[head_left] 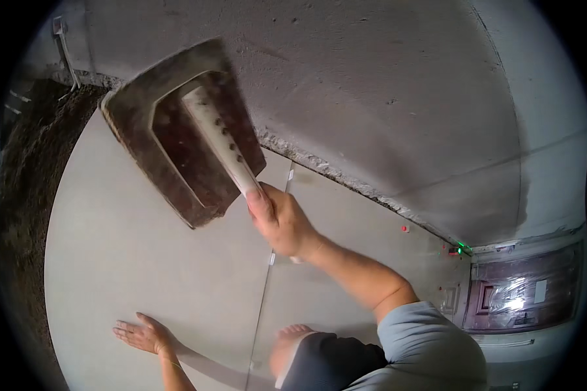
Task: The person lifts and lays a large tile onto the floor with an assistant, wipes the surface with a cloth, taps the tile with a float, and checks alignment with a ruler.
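My right hand (284, 221) is closed round the pale handle of a broad, short-handled shovel-like tool (202, 169), held up close in front of me. Its wide blade is brown and dirty, with a raised outline in the middle and dark spots along the handle. Behind the blade, large pale floor tiles (143, 260) are partly hidden. Low on the left, my left hand (143, 334) has its fingers stretched out flat at the tile surface, holding nothing. I cannot tell whether it presses on the tile. A bare foot (295, 330) shows by my dark shorts.
Dark loose soil or mortar (23, 195) borders the tiles on the left. A grey rough wall (385, 91) runs along the far side. Small pale clips (272, 259) sit in the tile joint. A green-lit device (460, 250) stands near a plastic-wrapped door (522, 290) at the right.
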Available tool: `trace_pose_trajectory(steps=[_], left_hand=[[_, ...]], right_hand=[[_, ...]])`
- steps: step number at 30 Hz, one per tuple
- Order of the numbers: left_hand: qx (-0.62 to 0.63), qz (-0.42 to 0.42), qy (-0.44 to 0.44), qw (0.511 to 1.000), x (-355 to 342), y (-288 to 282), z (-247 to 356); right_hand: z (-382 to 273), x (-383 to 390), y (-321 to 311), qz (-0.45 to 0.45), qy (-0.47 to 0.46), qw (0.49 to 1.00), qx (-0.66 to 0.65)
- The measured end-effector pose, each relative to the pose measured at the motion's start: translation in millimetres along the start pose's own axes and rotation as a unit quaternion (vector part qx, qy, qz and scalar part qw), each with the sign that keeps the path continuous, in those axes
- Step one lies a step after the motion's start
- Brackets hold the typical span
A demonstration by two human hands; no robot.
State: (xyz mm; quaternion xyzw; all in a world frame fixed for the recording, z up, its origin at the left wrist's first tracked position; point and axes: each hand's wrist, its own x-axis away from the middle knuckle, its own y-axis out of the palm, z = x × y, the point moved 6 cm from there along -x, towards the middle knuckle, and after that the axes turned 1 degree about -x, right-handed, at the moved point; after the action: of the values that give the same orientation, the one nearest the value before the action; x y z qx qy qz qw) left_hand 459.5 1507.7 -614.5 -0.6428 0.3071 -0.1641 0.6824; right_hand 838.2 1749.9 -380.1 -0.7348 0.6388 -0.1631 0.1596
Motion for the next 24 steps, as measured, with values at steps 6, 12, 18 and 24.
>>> trace_pose_trajectory(steps=[6, 12, 18, 24], left_hand=[[0.023, 0.021, 0.000, 1.000, -2, -7, 6], [0.059, -0.059, -0.026, 0.996, -2, -14, 5], [0.082, -0.072, -0.046, 0.993, -5, -25, 7], [0.117, -0.093, -0.046, 0.988, -10, -34, 8]], right_hand=[[136, 17, 82, -0.102, 0.257, 0.950, 0.142], [70, -47, 93, -0.176, 0.306, 0.936, -0.006], [-123, -138, 92, -0.102, -0.070, 0.986, -0.109], [-3, -145, 218, -0.125, 0.060, 0.977, 0.161]])
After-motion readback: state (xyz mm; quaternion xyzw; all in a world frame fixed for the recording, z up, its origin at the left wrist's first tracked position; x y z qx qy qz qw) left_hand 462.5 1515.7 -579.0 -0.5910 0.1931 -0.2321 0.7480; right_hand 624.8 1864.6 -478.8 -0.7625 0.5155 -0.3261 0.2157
